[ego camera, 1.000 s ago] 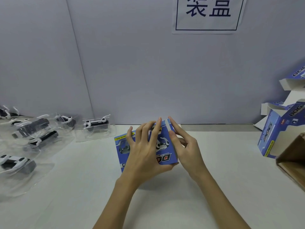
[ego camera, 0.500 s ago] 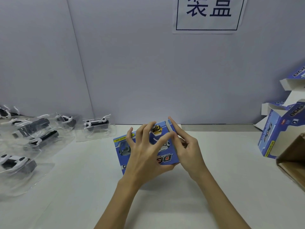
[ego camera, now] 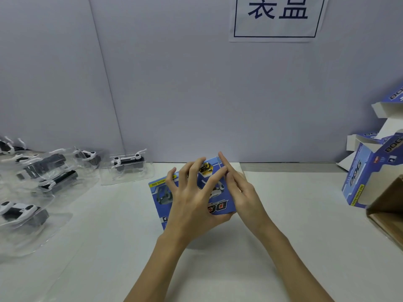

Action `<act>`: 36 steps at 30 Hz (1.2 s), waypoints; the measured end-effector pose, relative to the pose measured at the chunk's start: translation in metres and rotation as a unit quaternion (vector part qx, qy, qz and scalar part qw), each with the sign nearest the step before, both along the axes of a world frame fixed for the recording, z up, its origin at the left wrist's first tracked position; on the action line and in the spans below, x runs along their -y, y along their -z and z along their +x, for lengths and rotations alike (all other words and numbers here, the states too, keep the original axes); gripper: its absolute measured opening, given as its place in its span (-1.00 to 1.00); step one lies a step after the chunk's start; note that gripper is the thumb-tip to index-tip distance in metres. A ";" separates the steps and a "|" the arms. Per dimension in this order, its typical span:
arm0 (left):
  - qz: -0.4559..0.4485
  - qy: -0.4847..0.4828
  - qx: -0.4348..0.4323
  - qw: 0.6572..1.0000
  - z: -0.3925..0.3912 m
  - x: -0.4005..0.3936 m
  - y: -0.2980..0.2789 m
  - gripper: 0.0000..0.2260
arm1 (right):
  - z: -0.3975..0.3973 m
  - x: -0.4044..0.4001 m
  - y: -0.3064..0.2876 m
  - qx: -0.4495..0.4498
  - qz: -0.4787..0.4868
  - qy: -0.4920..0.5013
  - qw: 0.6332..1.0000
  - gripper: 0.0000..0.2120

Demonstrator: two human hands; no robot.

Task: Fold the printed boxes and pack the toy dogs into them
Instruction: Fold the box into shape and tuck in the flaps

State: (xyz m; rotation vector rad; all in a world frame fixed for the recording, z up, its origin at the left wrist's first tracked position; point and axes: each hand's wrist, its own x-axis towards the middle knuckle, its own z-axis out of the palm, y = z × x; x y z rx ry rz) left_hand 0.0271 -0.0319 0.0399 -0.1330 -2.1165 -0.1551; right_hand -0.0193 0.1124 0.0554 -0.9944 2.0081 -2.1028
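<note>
- While a person works at a white table (ego camera: 283,225), the head view shows both bare hands on a blue printed box (ego camera: 162,199) standing at the table's middle, near the grey back wall (ego camera: 196,94).
- Left hand (ego camera: 192,205) lies over the box's front, its fingers (ego camera: 195,168) spread and bent across the print, the thumb tucked under the lower edge so the hand grips the carton.
- Right hand (ego camera: 242,192) rests against the box's right side, its fingers (ego camera: 224,162) straight and close together, reaching to the top right corner; the left index fingertip touches them there.
- Toy dogs in clear plastic packs lie well apart from the box at the left: 1 pack (ego camera: 128,163) nearest the wall, several more (ego camera: 52,177) beside it, and 1 (ego camera: 19,211) at the near left edge.
- More blue printed boxes with open flaps (ego camera: 366,177) are stacked at the far right, touching a brown cardboard carton (ego camera: 390,205).
- A white paper sign (ego camera: 277,18) with dark characters hangs on the wall above.
</note>
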 end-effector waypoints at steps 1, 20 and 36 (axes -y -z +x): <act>0.004 0.000 0.001 1.000 0.000 0.000 0.000 -0.18 | 0.002 0.000 0.000 0.013 -0.001 -0.023 1.000 -0.57; 0.063 -0.008 0.039 0.997 0.005 0.005 -0.018 -0.35 | 0.011 0.015 0.006 0.005 -0.055 0.001 0.998 -0.56; 0.023 -0.032 0.013 0.999 0.004 0.008 -0.010 -0.28 | 0.010 0.014 0.011 -0.095 0.003 0.026 0.995 -0.51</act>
